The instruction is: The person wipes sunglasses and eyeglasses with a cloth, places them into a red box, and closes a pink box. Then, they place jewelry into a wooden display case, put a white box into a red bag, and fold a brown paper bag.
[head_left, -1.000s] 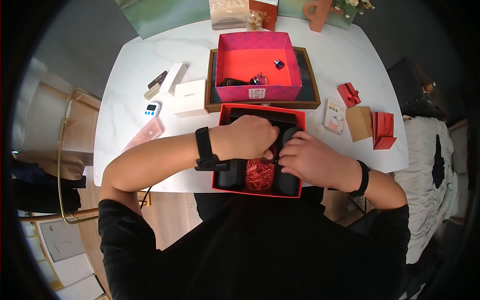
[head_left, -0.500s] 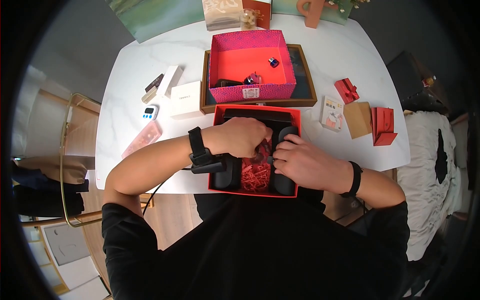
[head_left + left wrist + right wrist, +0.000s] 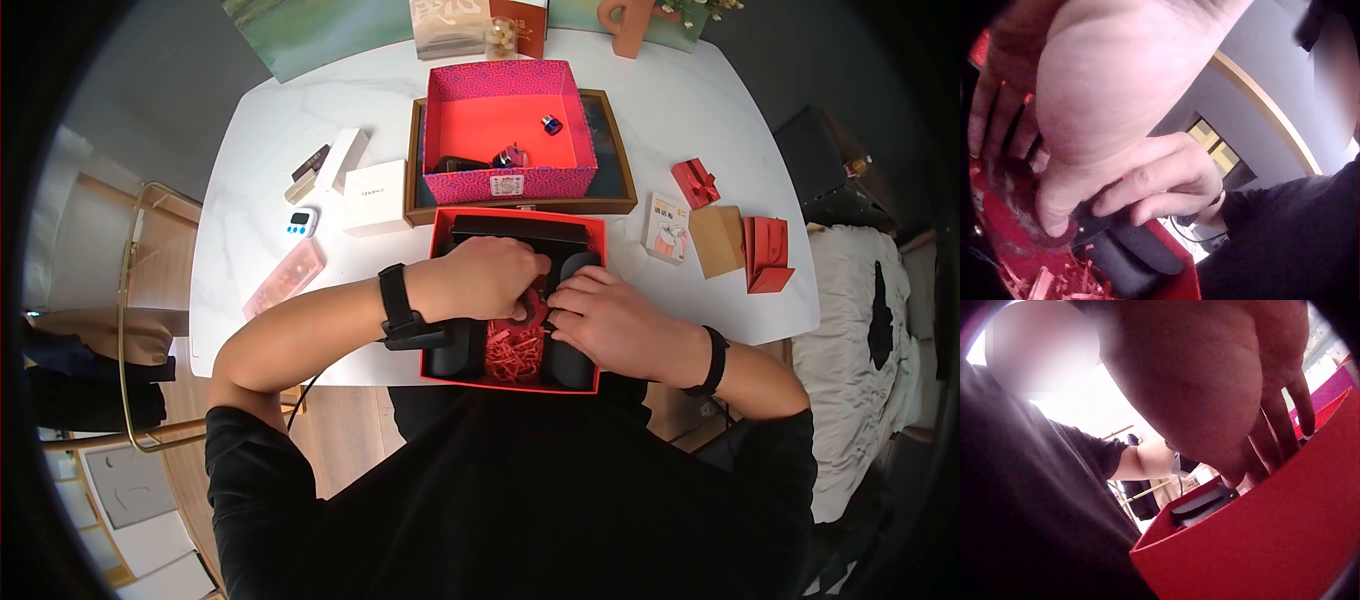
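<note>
An open red box (image 3: 428, 372) holds dark rounded cases on its left and right and red shredded paper (image 3: 514, 352) between them. My left hand (image 3: 484, 282) reaches into its middle. Its thumb presses a dark red, shiny, round-edged piece (image 3: 1007, 219), with the fingers bent down on the far side. My right hand (image 3: 622, 325) lies over the right black case (image 3: 573, 368), fingers bent down inside the box. Its fingertips (image 3: 1140, 215) meet black material beside the red piece; whether they pinch it I cannot tell. A black box (image 3: 520, 228) lies along the back.
Behind stands a pink patterned box (image 3: 510, 185) with small bottles, on a brown-framed case (image 3: 622, 170). To the left are a white box (image 3: 376, 200), a timer (image 3: 301, 222) and a pink case (image 3: 287, 280). Right are a small box (image 3: 665, 228), envelope (image 3: 716, 242) and red bag (image 3: 768, 255).
My left hand has shifted slightly left and down with the dark red piece, uncovering more black box behind. The right hand stays beside the right case, its fingers moving slightly.
</note>
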{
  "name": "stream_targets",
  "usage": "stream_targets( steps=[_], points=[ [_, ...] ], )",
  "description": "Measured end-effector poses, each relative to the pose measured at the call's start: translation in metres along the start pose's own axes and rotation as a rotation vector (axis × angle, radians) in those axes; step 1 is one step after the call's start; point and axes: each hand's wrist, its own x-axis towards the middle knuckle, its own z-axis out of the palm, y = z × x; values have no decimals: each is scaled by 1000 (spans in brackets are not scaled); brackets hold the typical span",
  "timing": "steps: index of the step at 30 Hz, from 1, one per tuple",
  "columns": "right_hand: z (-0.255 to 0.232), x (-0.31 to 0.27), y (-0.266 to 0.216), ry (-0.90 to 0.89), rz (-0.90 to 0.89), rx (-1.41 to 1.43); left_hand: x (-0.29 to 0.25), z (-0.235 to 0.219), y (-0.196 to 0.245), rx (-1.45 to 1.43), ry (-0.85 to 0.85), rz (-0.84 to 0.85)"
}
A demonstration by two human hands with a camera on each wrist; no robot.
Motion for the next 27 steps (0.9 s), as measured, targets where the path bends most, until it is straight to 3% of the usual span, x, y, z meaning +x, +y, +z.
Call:
stream_targets(
  steps=[2, 5, 10, 27],
  points=[
    [-3, -2, -1, 35, 19, 11, -9, -4, 0, -9, 114, -8],
    [-4, -4, 0, 4, 29, 34, -7, -7, -18, -35, 33, 1],
    [-9, 4, -4, -53, 30, -5, 0, 2, -21, -34, 39, 60],
    [-2, 4, -6, 1, 7, -88, 1, 10, -17, -62, 43, 48]
  ],
)
